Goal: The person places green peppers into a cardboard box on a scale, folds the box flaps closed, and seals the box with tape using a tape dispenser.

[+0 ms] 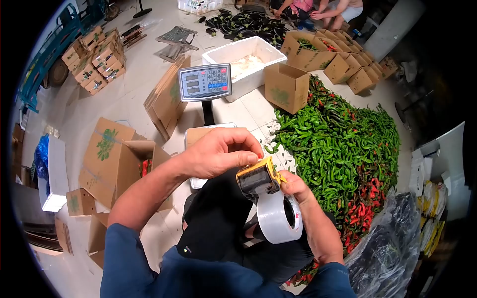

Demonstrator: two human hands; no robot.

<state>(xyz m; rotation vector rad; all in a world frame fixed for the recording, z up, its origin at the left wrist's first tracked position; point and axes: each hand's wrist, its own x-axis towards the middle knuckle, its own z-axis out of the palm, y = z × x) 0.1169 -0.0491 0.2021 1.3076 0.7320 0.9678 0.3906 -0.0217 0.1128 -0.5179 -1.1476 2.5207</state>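
A tape dispenser (256, 178) with a black and yellow head is held above my lap. Its wide roll of clear packing tape (274, 223) hangs below the head, tilted. My right hand (295, 187) grips the dispenser from its right side. At the yellow front edge, the thumb and fingers of my left hand (223, 153) are pinched together; whether they hold the tape's loose end I cannot make out. Just beyond my hands stands a digital scale (205, 83), its platform partly hidden by my left hand and a piece of cardboard.
Green and red peppers (338, 149) are heaped on the right. A cardboard box (286, 88) and white foam box (243, 64) stand ahead. An open carton (107, 159) is on the left. Eggplants (248, 27) lie farther back, near other people (328, 10). Plastic sheeting (387, 248) lies at right.
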